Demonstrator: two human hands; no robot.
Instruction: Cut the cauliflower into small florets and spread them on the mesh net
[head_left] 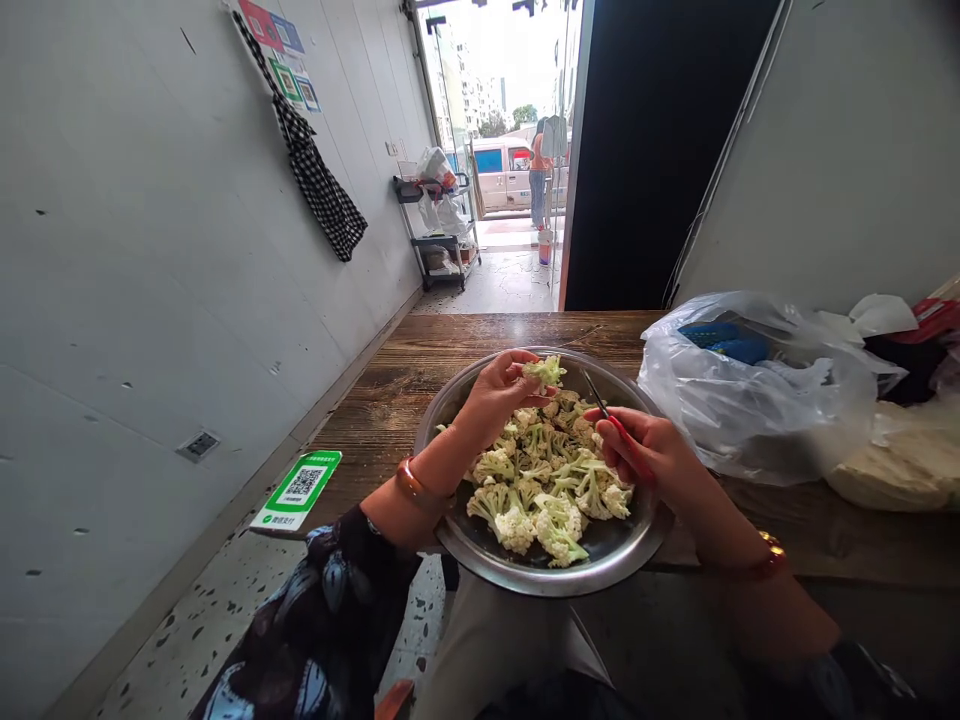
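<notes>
Pinched in the fingers of my left hand point(504, 388) is a small cauliflower floret point(546, 371), held above the far side of a wide steel bowl point(551, 580). My right hand point(646, 448) is closed around the red handle of a small knife point(596, 392). Its narrow, pointed blade tilts up and left toward the floret, apart from it. Several cut cauliflower florets point(536, 480) fill the middle of the bowl, below both hands. The bowl's near edge reaches past the table edge, over my lap.
The bowl rests on a dark wooden table point(367, 405). A green QR-code card point(300, 488) lies at its left corner. To the right are a clear plastic bag point(750, 400) and a pale bundle point(892, 465). Beyond stand a cart point(442, 240) and, outside, a person point(538, 175).
</notes>
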